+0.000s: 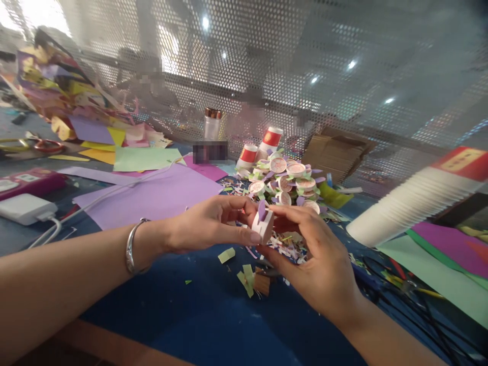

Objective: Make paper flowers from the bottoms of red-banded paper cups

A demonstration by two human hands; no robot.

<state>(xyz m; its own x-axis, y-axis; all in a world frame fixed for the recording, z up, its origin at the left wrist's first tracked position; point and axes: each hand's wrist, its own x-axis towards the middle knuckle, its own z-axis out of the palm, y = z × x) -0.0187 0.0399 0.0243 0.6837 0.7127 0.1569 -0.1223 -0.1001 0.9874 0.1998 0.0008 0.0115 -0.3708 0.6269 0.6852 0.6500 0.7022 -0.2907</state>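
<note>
Both hands meet over the blue table (198, 310): the left hand (208, 223) (a silver bangle (131, 246) on its wrist) pinches a small white cup piece (263, 226) by thumb and fingers, and the right hand (316, 254) grips it from below. A purple petal (262, 209) sits in its top edge, so I'd judge a petal is being fitted; seating it calls for a steady pinch. Paper scraps (247, 277) lie beneath, finished flowers (287, 183) behind, stacked cups (412, 201) to the right, a perforated screen (305, 61) beyond.
</note>
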